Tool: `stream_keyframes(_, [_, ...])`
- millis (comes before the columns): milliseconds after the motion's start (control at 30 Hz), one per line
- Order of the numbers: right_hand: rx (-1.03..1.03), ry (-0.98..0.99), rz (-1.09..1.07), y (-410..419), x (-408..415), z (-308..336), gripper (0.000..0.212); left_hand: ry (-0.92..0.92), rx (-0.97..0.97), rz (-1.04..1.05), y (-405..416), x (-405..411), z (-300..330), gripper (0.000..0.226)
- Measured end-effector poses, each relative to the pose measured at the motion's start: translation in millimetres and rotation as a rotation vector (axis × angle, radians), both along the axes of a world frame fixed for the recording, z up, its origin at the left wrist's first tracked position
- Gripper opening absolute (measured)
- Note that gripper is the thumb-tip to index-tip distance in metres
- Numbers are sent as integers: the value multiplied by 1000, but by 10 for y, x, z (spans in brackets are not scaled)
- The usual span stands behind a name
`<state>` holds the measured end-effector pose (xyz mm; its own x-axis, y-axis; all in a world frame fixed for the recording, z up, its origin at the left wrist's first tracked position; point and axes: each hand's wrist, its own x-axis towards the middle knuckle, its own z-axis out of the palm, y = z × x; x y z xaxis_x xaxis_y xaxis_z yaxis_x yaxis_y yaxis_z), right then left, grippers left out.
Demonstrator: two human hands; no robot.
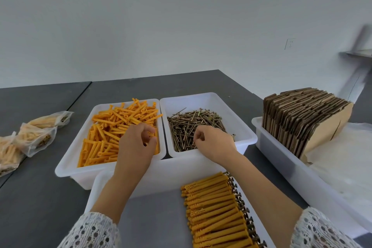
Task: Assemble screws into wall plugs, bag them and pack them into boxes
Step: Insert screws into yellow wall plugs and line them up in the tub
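**Both hands reaching into the supply tubs for the next plug and screw**

Nearest the person, a white tray (112, 185) is holding a neat row of finished plug-and-screw sets (217, 213), all lying parallel with the screw heads pointing right; lining them up this way is probably making them easy to count and scoop for bagging.

Just beyond the tray, the two hands are working side by side, each over its own tub, so that neither arm is crossing the other. The left hand (136, 143) is hovering over the tub of orange wall plugs (112, 135), its fingers curling and pinching at a plug near the tub's right edge. The right hand (213, 143) is curling down into the tub of screws (193, 127); its fingertips are turning away from the camera, so I cannot tell whether it is already gripping a screw. The two tubs are sitting touching each other, presumably to keep both parts within one short reach.

To the right, a long bin (281, 159) is keeping flattened cardboard boxes (302, 119) standing on edge, ready to be pulled one at a time. On the left of the dark table (40, 187), filled bags (36, 135) are lying in a loose cluster, well apart from the tubs, waiting for boxing
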<state>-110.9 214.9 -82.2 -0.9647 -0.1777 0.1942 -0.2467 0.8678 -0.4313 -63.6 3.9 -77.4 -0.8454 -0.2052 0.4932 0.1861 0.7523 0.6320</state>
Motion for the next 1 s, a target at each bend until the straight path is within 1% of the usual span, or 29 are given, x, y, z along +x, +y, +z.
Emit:
stream_keyframes(33, [-39, 16, 0, -4, 8, 7, 18, -24, 26, -28, 9, -8, -7, 18])
stream_keyframes(100, [-152, 45, -5, -17, 19, 37, 20, -82, -8, -60, 9, -31, -30, 12])
stream_keyframes(167, [-317, 79, -38, -25, 23, 73, 20, -116, -52, -73, 2, -44, -52, 6])
stream_keyframes(233, [-506, 130, -91, -22, 30, 115, 18, -121, -33, -85, 1, -52, -64, 7])
stream_keyframes(300, [-679, 174, -144, -11, 47, 171, 15, -89, 20, -108, 19, -57, -57, 10])
stream_keyframes(367, [-843, 194, -170, 4, 76, 224, 14, -47, 119, -143, 59, -50, -28, 11])
stream_keyframes(433, [-1000, 195, -146, 12, 110, 275, 13, -55, 221, -205, 107, -39, -7, 12])
stream_keyframes(500, [-1095, 196, -95, 6, 140, 313, 14, -87, 216, -235, 145, -24, -3, 14])
stream_keyframes(600, [-1093, 212, -43, -31, 168, 337, 16, -95, 172, -221, 160, -28, -10, 15])
stream_keyframes(700, [-1066, 234, -13, -75, 187, 340, 19, -98, 133, -203, 145, -47, -20, 12])
stream_keyframes(933, [-1020, 257, 19, -130, 208, 343, 12, -106, 90, -175, 154, -34, -27, 10])
stream_keyframes(1000, [-971, 268, 48, -146, 222, 335, 11, -101, 84, -177, 160, -33, -28, 10])
